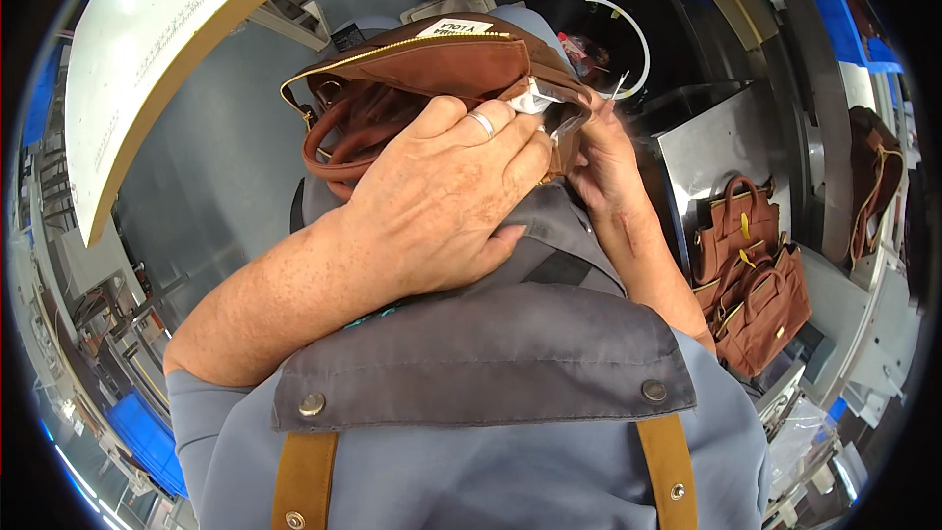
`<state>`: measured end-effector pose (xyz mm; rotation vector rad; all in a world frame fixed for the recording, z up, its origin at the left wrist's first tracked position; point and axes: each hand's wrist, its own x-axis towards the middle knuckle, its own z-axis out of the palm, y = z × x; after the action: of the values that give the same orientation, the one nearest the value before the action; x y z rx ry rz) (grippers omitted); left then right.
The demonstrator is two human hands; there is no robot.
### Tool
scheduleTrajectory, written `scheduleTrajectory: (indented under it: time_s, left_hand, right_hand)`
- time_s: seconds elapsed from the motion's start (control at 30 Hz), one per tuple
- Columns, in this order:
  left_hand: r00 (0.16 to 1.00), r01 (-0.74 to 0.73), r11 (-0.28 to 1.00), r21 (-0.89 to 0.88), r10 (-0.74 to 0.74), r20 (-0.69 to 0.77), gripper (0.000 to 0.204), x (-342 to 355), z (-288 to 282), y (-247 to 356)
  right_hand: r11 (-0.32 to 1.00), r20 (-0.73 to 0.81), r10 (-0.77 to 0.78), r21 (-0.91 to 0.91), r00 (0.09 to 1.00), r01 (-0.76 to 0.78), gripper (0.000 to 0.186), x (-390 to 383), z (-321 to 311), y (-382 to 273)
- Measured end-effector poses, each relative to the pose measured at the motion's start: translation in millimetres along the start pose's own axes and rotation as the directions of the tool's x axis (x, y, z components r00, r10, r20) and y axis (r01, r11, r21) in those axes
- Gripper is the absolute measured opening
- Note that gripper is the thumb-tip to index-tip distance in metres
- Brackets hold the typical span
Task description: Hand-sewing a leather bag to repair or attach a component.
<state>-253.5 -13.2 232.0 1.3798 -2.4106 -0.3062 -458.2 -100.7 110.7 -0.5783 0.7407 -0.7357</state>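
Observation:
A brown bag (412, 69) with a gold zipper, a white label and looped handles (329, 149) rests on my lap, above my grey apron (491, 353). My left hand (432, 196), a ring on one finger, lies across the bag's opening, fingers bent over a white packet (530, 96) in clear plastic; their tips are partly hidden. My right hand (603, 157) grips the bag's right side near the plastic, thumb and fingers closed, with a thin white strip sticking up beside them.
A curved white tabletop (147, 20) arcs over the upper left. On the right are a steel box (706, 147), several brown handbags (756, 314) and another hanging brown item (873, 186). Blue bins (142, 432) sit low at the left; a white ring (638, 39) is beyond the bag.

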Motion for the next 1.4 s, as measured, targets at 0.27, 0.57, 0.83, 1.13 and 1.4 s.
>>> scheduleTrajectory:
  time_s: [0.27, 0.57, 0.83, 1.13, 1.4]
  left_hand:
    - [0.966, -0.110, 0.979, 0.170, 0.065, 0.251, 0.049, 18, 1, -3]
    - [0.939, -0.172, 0.958, 0.231, 0.088, 0.333, 0.048, 14, 0, -13]
    - [0.952, -0.053, 0.980, 0.193, -0.009, 0.307, 0.059, 27, 3, -10]
    - [0.989, 0.021, 1.000, 0.003, -0.021, 0.147, 0.069, 20, 20, -9]
    - [0.978, -0.016, 0.995, 0.096, -0.004, 0.208, 0.065, 26, 23, -5]
  right_hand:
    - [1.000, -0.076, -0.008, 0.027, 0.997, 0.010, 0.015, -2, 6, 1]
    - [0.999, -0.163, -0.011, 0.041, 0.987, 0.018, 0.012, -1, 10, -2]
    - [0.991, -0.168, -0.003, 0.131, 0.986, 0.025, 0.015, 4, 1, 2]
    - [0.954, -0.131, -0.058, -0.299, 0.990, 0.016, 0.031, -5, 7, -46]
    - [0.551, 0.110, -0.079, -0.823, 0.991, 0.136, 0.034, 8, 9, -63]
